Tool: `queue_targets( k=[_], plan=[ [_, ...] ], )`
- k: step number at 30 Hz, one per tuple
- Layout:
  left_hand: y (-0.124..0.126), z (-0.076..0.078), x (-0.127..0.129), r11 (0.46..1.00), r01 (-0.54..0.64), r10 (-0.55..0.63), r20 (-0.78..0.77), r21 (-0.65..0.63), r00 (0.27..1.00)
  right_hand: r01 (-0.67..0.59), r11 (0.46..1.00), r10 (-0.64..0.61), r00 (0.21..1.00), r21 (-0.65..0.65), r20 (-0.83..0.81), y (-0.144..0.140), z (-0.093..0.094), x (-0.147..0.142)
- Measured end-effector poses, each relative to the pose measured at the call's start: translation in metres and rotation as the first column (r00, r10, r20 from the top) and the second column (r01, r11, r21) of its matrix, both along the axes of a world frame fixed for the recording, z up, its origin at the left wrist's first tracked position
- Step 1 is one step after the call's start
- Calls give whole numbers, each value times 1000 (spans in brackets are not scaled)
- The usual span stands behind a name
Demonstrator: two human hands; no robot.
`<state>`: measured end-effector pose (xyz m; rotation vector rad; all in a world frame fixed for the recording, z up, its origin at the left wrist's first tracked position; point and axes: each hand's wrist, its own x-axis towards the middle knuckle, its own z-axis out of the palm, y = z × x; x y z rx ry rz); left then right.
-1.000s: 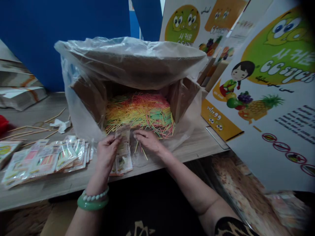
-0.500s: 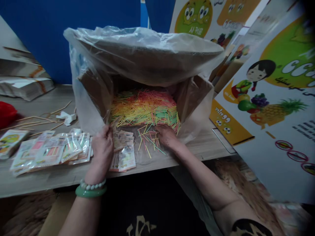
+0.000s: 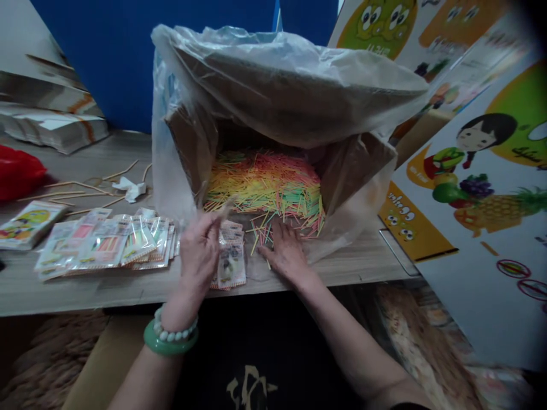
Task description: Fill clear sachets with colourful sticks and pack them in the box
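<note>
A: What is the pile made of?

B: Thin, straight sticks [image 3: 265, 181] in pink, orange, yellow and green are heaped inside one cardboard carton [image 3: 273, 97], too many to be counted. The carton is draped with a crinkled, translucent plastic liner [image 3: 164, 165].

A: How are the two hands placed?

B: The right hand [image 3: 288, 250] is laid palm down at the carton's front, its fingers spread apart over a few scattered sticks. The left hand [image 3: 200, 250] is raised beside it, with thumb and fingers drawn together near a pale, blurred piece; whether anything is clamped there cannot be told. One string of round, pale beads [image 3: 177, 336] and one smooth green bangle [image 3: 166, 346] are worn on that wrist.

A: And the packets?

B: Flat, glossy packets [image 3: 233, 265] are stacked by the left hand; at least two are seen. Farther left, at least four clear sachets [image 3: 105, 247] with coloured sticks inside are overlapped in a row on the wood-grained table [image 3: 350, 266].

A: What is set beyond them?

B: One small printed box [image 3: 32, 225], one crumpled white tissue [image 3: 129, 189] and one shiny red bag [image 3: 19, 173] can be counted.
</note>
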<state>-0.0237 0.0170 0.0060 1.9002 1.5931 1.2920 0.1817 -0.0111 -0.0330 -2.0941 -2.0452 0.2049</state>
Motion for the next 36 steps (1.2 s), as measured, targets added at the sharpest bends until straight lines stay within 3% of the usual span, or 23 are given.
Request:
queue_targets(
  k=[2,4,6,9,14,17,20,23,26,29,32,36],
  plan=[
    [-22,-7,13,969,219,-214,49,-114,976,8,999,-9,999,36,47,2,0,-4],
    [-42,-18,24,876,434,-434,49,-211,900,-16,1000,14,997,27,79,6,2,-1],
    [-55,-31,31,819,527,-545,-17,-227,838,-59,998,58,995,15,82,13,6,3],
    [-58,-42,33,809,546,-578,-121,-218,807,-186,982,184,982,41,42,26,10,1],
    [-45,-47,31,810,523,-568,-132,-266,813,-468,883,469,882,-22,41,43,11,-2],
    [-42,-50,29,810,521,-563,-107,-269,820,-528,849,528,845,-24,86,41,12,22],
    [-43,-49,29,804,526,-568,-97,-278,817,-558,828,553,828,53,86,33,17,60],
    [-44,-43,31,794,532,-588,-150,-296,795,-485,862,488,873,150,19,23,22,87],
    [-46,-37,40,810,521,-584,-280,-269,762,-176,972,180,984,155,-15,11,25,89],
    [-48,-36,51,802,556,-592,-415,-218,691,73,996,-76,994,43,83,-1,25,70],
    [-48,-43,59,767,610,-627,-434,-200,647,84,996,-80,981,-12,178,-6,24,50],
    [-45,-57,57,775,602,-630,-320,-195,708,35,998,-22,977,-61,210,0,22,45]
  ],
)
